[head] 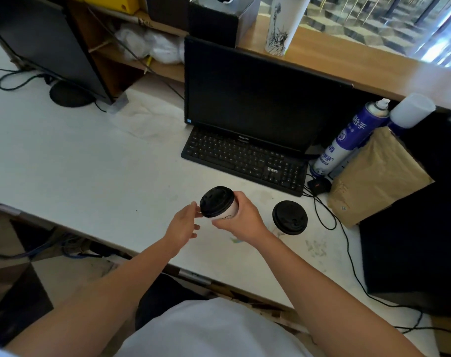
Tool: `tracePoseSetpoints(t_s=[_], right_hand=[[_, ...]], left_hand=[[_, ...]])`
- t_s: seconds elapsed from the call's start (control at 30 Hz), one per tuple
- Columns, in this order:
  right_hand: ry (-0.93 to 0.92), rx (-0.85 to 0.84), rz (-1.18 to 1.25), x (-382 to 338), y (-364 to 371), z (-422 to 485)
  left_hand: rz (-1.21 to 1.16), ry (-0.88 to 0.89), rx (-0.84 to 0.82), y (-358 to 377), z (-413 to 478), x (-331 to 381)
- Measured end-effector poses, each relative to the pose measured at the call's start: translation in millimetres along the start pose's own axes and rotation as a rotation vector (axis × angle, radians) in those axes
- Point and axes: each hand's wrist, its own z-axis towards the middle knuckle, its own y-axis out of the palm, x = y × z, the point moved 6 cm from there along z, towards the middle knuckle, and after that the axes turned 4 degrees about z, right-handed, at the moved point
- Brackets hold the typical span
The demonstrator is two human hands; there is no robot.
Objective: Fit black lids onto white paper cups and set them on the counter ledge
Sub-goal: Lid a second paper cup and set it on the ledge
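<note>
While the right hand point(245, 217) wraps its fingers round a white paper cup point(228, 213) held just above the white surface point(90, 163), a round black plastic lid point(216, 200) sits on the cup's rim. Left hand point(183, 225) is relaxed and empty, with its fingertips at the lid's left edge; contact unclear. Second black-lidded cup point(290, 217) stands on the surface just right of the right hand, near the black keyboard point(242, 161). Wooden counter ledge point(347, 60) lies well beyond.

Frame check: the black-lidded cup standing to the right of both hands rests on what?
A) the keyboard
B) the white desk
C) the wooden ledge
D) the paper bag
B: the lidded cup stands on the white desk, beside the held cup in the right hand's grip.
</note>
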Motion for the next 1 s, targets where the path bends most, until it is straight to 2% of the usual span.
tracePoseSetpoints(t_s=[0.07,0.13,0.2,0.27,0.37,0.57,0.7,0.87,1.0], right_hand=[[-0.031,-0.018,-0.029,-8.3,-2.9,3.8],[-0.063,-0.044,-0.085,-17.0,-5.6,6.3],[-0.107,-0.073,-0.155,-26.8,-8.8,7.9],[-0.154,-0.104,-0.224,-37.6,-12.8,8.8],[-0.231,-0.117,-0.372,-55.0,-22.8,12.2],[-0.368,-0.128,-0.818,-98.9,-48.2,26.0],[-0.477,-0.166,-1.236,-125.4,-51.1,36.6],[-0.490,-0.242,-1.664,-141.4,-38.2,43.5],[-0.504,-0.252,-1.878,-138.9,-23.1,43.1]], left_hand=[[0.338,0.130,0.114,-16.1,8.4,-11.3],[0.724,0.176,0.176,-27.1,15.6,-27.4],[0.973,0.094,0.177,-35.2,20.2,-45.1],[1.080,0.015,0.165,-40.3,21.9,-60.8],[1.109,-0.022,0.151,-41.3,24.5,-77.0],[1.095,-0.058,0.121,-39.2,34.8,-85.6],[1.076,-0.063,0.113,-39.5,35.3,-89.2],[1.054,-0.076,0.106,-40.4,34.5,-88.1],[1.049,-0.088,0.083,-40.3,33.3,-87.8]])
